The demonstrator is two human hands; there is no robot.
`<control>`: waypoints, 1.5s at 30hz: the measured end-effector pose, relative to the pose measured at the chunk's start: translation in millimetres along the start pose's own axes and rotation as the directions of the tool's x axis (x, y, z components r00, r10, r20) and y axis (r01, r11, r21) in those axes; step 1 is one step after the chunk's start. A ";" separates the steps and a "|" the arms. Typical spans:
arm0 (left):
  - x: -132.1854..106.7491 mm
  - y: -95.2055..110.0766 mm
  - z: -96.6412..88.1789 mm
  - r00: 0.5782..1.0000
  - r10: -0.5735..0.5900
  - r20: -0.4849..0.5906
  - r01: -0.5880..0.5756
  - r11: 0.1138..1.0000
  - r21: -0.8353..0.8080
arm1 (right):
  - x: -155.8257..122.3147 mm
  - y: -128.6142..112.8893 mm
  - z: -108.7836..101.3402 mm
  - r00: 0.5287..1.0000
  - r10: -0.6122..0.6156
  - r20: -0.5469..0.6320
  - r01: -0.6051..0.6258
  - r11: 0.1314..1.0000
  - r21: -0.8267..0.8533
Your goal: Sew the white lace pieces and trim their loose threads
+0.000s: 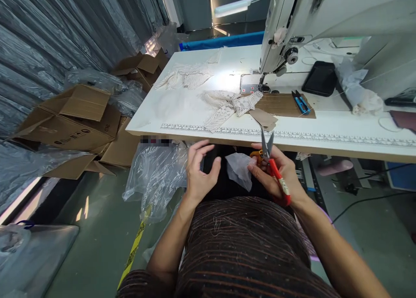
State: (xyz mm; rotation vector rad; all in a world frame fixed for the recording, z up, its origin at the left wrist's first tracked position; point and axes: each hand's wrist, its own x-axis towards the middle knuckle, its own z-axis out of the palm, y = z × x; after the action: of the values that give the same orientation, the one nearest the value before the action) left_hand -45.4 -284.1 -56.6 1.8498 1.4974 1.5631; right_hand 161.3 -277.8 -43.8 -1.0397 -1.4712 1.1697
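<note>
My right hand [276, 174] is closed around red and orange thread snips [271, 159], blades pointing up toward the table edge. Its fingertips also pinch a small pale piece of sheer fabric [239, 170] over my lap. My left hand [199, 170] hovers just left of that piece, fingers apart and curved, holding nothing. White lace pieces [227, 105] lie on the white table [182, 111] in front of the sewing machine [312, 24].
Blue snips [300, 102] lie on brown paper [276, 105] by the machine, beside a black phone [320, 77]. More lace [185, 77] sits further back. A clear plastic bag [156, 176] hangs below the table. Open cardboard boxes [74, 124] stand at left.
</note>
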 end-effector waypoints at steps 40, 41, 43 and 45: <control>30.5 -9.4 8.9 0.464 -0.149 0.873 0.647 0.730 -0.220 | -27.8 31.5 -19.5 0.998 0.063 0.012 -0.055 0.936 -0.348; 30.2 -8.2 8.3 0.449 -0.186 0.874 0.690 0.693 -0.208 | -31.7 32.3 -21.4 0.994 0.083 0.073 -0.051 0.929 -0.367; 30.3 -5.7 7.8 0.449 -0.247 0.859 0.744 0.636 -0.205 | -38.9 33.7 -23.6 0.967 0.148 0.209 -0.055 0.916 -0.397; 31.0 -3.7 8.0 0.460 -0.292 0.838 0.771 0.600 -0.214 | -43.5 34.8 -23.2 0.933 0.199 0.300 -0.058 0.906 -0.419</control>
State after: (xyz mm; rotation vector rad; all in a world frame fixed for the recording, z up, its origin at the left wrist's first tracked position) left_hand -44.4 -253.9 -45.4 1.1474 0.9109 0.6347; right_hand 194.0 -309.8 -83.1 -1.2783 -2.0033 1.2081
